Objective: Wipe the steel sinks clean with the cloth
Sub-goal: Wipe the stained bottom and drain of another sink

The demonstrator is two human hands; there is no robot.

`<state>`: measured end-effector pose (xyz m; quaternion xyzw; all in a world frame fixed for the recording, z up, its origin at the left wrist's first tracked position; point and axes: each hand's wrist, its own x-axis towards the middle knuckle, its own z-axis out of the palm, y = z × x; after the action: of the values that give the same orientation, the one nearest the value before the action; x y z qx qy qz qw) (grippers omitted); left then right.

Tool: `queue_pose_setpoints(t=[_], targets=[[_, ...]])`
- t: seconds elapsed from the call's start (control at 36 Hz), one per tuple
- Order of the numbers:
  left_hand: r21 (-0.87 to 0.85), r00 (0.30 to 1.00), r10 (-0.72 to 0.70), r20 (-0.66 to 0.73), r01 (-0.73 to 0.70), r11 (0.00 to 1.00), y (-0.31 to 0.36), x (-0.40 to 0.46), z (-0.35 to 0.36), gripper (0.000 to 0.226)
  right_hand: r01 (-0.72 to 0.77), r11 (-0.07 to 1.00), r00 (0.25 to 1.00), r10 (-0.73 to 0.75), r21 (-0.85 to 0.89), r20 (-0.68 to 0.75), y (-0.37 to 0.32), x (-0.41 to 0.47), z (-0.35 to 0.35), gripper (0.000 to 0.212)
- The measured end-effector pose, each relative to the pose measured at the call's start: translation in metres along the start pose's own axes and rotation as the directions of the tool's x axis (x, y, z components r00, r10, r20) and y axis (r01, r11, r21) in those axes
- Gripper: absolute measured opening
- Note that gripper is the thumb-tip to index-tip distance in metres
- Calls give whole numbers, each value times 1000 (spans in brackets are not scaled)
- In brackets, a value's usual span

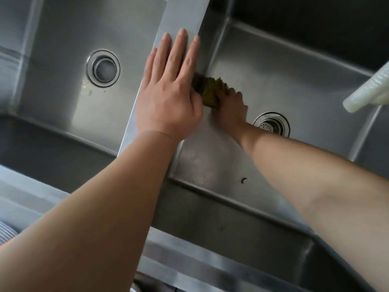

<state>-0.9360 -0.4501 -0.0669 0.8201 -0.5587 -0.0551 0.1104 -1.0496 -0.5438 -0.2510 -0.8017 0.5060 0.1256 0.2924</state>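
Two steel sinks lie side by side, the left sink (63, 98) and the right sink (284, 81), parted by a flat steel divider (183, 15). My left hand (170, 91) rests flat on the divider, fingers straight and spread. Down inside the right sink, my right hand (230, 111) grips an olive-green cloth (210, 90) and presses it against the sink's left wall, close to the bottom corner. Part of the cloth is hidden behind my left hand.
The left sink has an open round drain (103, 68); the right sink has a strainer drain (271, 124) just right of my right wrist. A ribbed translucent hose (370, 87) hangs in at the right edge. A small dark speck (244, 180) lies on the right sink floor.
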Motion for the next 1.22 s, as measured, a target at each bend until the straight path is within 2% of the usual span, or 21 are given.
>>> queue_pose_setpoints(t=[0.08, 0.19, 0.25, 0.31, 0.33, 0.42, 0.47, 0.56, 0.64, 0.72, 0.81, 0.86, 0.92, 0.97, 1.03, 1.08, 1.14, 1.22], targets=[[13, 1000, 7, -14, -7, 1000, 0, 1, 1, 77, 140, 990, 990, -140, -24, 32, -13, -32, 27, 48], [28, 999, 11, -31, -10, 1000, -1, 0, 4, 79, 305, 952, 942, -302, 2, 147, -20, -88, 69, 39], [29, 999, 12, -35, -11, 1000, -1, 1, 4, 79, 413, 910, 884, -392, -35, 253, -19, -112, 82, 41], [31, 999, 11, -34, -10, 999, -1, 1, 4, 79, 547, 835, 781, -487, -53, 390, -19, -134, 87, 43], [32, 999, 12, -33, -11, 999, -1, 1, 5, 79, 580, 813, 743, -501, -53, 443, -18, -142, 88, 44], [45, 1000, 19, -24, -18, 999, -1, 0, 5, 79, 586, 808, 699, -461, -67, 547, -12, -148, 86, 47], [55, 999, 23, -28, -21, 998, -2, 0, 4, 79, 625, 776, 650, -456, -86, 608, -7, -143, 81, 42], [55, 999, 28, -34, -26, 998, -1, -1, 4, 79, 703, 685, 613, -446, -192, 653, 15, -136, 67, 27], [47, 999, 27, -33, -25, 999, -1, 0, 3, 80, 760, 560, 605, -428, -329, 671, 55, -131, 49, 24], [45, 999, 17, -31, -16, 999, -1, 0, 3, 80, 751, 521, 629, -377, -406, 680, 97, -125, 27, 27], [49, 999, 17, -28, -15, 999, -1, 0, 3, 80, 705, 596, 635, -288, -385, 717, 126, -122, 4, 28], [47, 1000, 13, -22, -12, 999, -1, 0, 3, 81, 668, 676, 658, -343, -310, 670, 137, -119, -11, 26], [49, 1000, 10, -13, -9, 999, 0, -1, 2, 81, 604, 780, 730, -457, -166, 507, 141, -114, -23, 21], [53, 1000, 12, -13, -12, 999, 1, -1, 2, 81, 559, 828, 801, -525, -46, 289, 136, -100, -31, 22], [56, 1000, 16, -10, -16, 998, 0, -1, 1, 81, 457, 890, 887, -455, 2, 82, 118, -81, -40, 30], [57, 1000, 15, -5, -15, 998, 0, -2, 0, 81, 352, 936, 935, -351, 22, -52, 99, -57, -45, 38], [63, 1000, 12, -1, -12, 998, 1, -2, 0, 81, 271, 962, 962, -270, 26, -48, 84, -34, -42, 43], [85, 1000, 5, -2, -5, 996, 2, -1, -1, 82, 156, 987, 985, -158, 35, 64, 69, -15, -24, 49]])
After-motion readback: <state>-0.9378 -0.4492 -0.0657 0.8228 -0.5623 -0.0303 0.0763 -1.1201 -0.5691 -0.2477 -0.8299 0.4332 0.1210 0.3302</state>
